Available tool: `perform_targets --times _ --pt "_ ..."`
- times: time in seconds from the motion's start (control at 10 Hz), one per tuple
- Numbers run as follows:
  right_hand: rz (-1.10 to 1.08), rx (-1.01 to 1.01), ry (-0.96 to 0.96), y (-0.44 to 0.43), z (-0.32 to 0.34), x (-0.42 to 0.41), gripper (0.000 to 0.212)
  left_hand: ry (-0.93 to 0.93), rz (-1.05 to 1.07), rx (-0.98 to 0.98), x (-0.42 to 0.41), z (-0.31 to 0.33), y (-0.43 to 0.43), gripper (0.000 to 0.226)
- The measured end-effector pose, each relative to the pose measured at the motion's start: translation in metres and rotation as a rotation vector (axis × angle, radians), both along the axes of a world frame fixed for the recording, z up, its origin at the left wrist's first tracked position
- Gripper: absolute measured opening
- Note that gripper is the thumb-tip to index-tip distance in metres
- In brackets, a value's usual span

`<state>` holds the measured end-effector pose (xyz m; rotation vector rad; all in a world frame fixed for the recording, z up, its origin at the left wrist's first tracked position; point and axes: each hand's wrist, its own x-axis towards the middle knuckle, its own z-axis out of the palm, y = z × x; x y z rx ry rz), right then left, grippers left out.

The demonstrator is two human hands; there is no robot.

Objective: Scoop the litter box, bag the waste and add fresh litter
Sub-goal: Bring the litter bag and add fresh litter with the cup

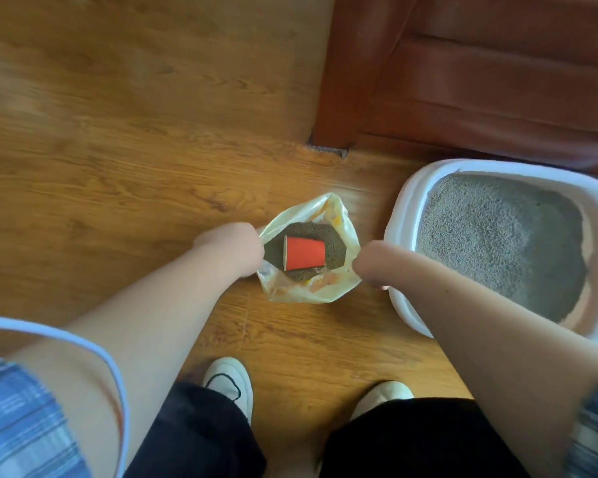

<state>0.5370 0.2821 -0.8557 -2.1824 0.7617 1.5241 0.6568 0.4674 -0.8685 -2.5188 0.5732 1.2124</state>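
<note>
Shoes, two white ones, stand on the wood floor at the bottom, under black trouser legs. Just past them, both hands reach down to a thin yellow bag that sits open on the floor. The left hand is closed on the bag's left edge. The right hand is closed on its right edge. The fingers are tucked under each hand, so the tips are hidden, but both hands hold the plastic and keep the mouth open. Between the hands, inside the bag, lies brown litter. A red paper cup lies on its side on top of it. Just right of the bag, by the right hand, is the white litter box with grey litter in it. The right arm covers its near left corner. Behind the box stands dark red wood furniture.
</note>
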Motion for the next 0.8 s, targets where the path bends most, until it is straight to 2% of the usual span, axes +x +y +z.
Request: perform_targets --times 0.1,0.2,0.3,0.4,0.5,0.7,0.8 --pt "-0.102 -0.031 -0.034 -0.003 0.025 -0.013 0.026 0.042 0.044 -0.013 -0.002 0.026 0.016 0.030" --pt "-0.411 -0.091 -0.158 0.001 0.066 -0.032 0.019 0.076 0.144 -0.072 -0.012 0.073 0.033 0.036" --pt "-0.455 -0.059 -0.198 0.015 0.154 -0.047 0.016 0.073 0.243 -0.157 -0.032 0.142 0.045 0.033" --pt "-0.434 -0.026 -0.189 0.017 0.237 -0.052 0.021 0.073 0.342 -0.202 -0.048 0.235 0.049 0.035" --pt "-0.512 -0.012 -0.228 0.014 0.336 -0.057 0.027 0.053 0.426 -0.261 -0.052 0.338 0.048 0.035" --pt "-0.668 0.065 -0.381 0.006 0.540 -0.061 0.024 -0.004 0.545 -0.462 -0.048 0.544 0.048 0.036" --pt "-0.676 0.066 -0.489 0.002 0.626 -0.061 0.023 -0.061 0.546 -0.580 -0.042 0.627 0.054 0.039"
